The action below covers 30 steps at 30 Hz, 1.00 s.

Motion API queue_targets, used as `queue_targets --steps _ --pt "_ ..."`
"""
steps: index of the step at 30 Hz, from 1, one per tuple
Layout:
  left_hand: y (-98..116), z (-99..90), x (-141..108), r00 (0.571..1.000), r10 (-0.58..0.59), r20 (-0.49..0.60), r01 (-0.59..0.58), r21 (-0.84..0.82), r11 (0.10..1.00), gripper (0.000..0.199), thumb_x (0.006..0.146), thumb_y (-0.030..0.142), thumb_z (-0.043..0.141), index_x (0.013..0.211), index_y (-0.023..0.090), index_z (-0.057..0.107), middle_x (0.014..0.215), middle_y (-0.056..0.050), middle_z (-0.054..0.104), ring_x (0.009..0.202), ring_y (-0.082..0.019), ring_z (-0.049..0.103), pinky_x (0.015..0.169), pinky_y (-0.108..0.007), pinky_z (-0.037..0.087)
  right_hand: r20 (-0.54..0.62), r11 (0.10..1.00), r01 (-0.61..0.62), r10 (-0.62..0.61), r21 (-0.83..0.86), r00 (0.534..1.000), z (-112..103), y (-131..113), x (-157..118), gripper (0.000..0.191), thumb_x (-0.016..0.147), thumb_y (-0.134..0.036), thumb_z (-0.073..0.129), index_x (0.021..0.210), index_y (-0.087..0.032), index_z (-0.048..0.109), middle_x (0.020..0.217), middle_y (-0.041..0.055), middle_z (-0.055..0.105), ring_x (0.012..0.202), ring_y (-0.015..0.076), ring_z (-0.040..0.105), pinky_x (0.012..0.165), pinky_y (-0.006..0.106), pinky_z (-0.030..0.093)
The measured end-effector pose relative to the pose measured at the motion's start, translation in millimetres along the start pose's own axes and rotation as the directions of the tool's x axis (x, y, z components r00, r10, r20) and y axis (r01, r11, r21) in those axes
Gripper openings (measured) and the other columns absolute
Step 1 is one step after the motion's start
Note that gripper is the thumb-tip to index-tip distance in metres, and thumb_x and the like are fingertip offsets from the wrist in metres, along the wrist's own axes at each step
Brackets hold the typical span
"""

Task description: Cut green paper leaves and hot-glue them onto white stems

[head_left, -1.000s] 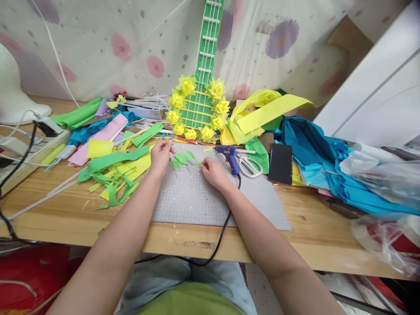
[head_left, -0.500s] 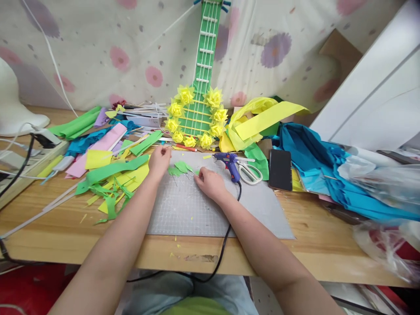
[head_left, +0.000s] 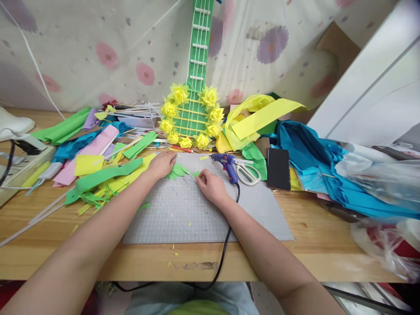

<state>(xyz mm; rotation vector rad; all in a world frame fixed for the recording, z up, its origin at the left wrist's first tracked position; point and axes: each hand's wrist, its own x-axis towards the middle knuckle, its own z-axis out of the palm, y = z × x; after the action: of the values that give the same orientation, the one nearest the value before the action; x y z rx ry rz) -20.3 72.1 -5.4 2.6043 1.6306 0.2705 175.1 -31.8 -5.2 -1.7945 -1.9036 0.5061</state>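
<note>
Though seeing green leaves (head_left: 179, 169) apparently cut already, loose on the grey mat (head_left: 177, 223) between left hand (head_left: 161, 164), grasp impossible to tell, and right hand (head_left: 211, 186), seemingly pinching another leaf (head_left: 196, 174), cannot judge the remaining work.

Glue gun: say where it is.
In the head view, the glue gun lies just right of centre on the grey mat, between the right hand and the scissors.

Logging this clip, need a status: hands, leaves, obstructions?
Left hand beside green paper leaves. Right hand at small green piece; grips unclear. Possible obstruction: glue gun beside right hand.
</note>
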Motion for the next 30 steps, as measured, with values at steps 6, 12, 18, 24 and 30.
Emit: queue_targets --steps 6,12,18,24,30 --pt "-0.2 -4.4 -2.3 1.000 0.006 -0.016 -0.006 0.036 0.999 0.040 0.082 0.026 0.038 0.118 0.018 0.055 0.122 -0.011 0.057 0.113 -0.023 0.051 0.097 -0.033 0.036 0.033 1.000 -0.009 0.009 -0.003 0.999 -1.7 2.3 -1.5 0.009 0.080 -0.029 0.048 0.079 -0.021 0.053 0.065 0.0005 0.059 0.058 0.0136 0.050 0.052 0.025 0.027" --pt "5.7 -10.6 4.2 0.988 -0.149 -0.038 0.153 0.144 0.978 0.035 0.082 0.036 0.039 0.099 0.022 0.066 0.093 -0.011 0.067 0.089 -0.027 0.060 0.075 -0.036 0.044 0.072 1.000 -0.011 0.013 -0.020 0.997 -3.1 5.7 -2.7 0.008 0.079 -0.026 0.048 0.076 -0.021 0.053 0.066 0.0004 0.060 0.058 0.0138 0.050 0.052 0.025 0.027" --pt "20.6 -14.4 34.4 0.998 -0.049 -0.051 0.055 0.128 0.990 0.026 0.079 0.028 0.044 0.090 0.021 0.067 0.096 -0.008 0.065 0.094 -0.022 0.057 0.078 -0.030 0.041 0.040 1.000 0.008 -0.009 0.016 0.999 -1.8 9.4 -2.4 0.010 0.080 -0.028 0.048 0.075 -0.022 0.054 0.066 -0.0001 0.060 0.057 0.0129 0.050 0.052 0.025 0.027" --pt "30.1 -20.7 59.3 0.985 0.015 0.170 -0.055 0.236 0.970 0.025 0.076 0.015 0.044 0.087 0.011 0.066 0.096 -0.017 0.064 0.092 -0.026 0.059 0.078 -0.033 0.042 0.053 0.998 0.012 -0.015 0.063 0.998 -4.6 9.5 -1.9 0.012 0.081 -0.029 0.047 0.074 -0.021 0.053 0.067 -0.0008 0.059 0.058 0.0118 0.050 0.053 0.024 0.029" --pt "18.9 -21.4 59.0 0.957 0.171 0.234 -0.241 0.316 0.918 0.031 0.077 0.008 0.037 0.095 0.009 0.062 0.100 -0.018 0.062 0.098 -0.026 0.057 0.081 -0.033 0.040 0.051 0.996 0.001 -0.006 0.089 0.999 -6.7 9.3 -2.6 0.011 0.081 -0.029 0.047 0.075 -0.021 0.053 0.066 -0.0011 0.059 0.057 0.0117 0.049 0.053 0.024 0.030"
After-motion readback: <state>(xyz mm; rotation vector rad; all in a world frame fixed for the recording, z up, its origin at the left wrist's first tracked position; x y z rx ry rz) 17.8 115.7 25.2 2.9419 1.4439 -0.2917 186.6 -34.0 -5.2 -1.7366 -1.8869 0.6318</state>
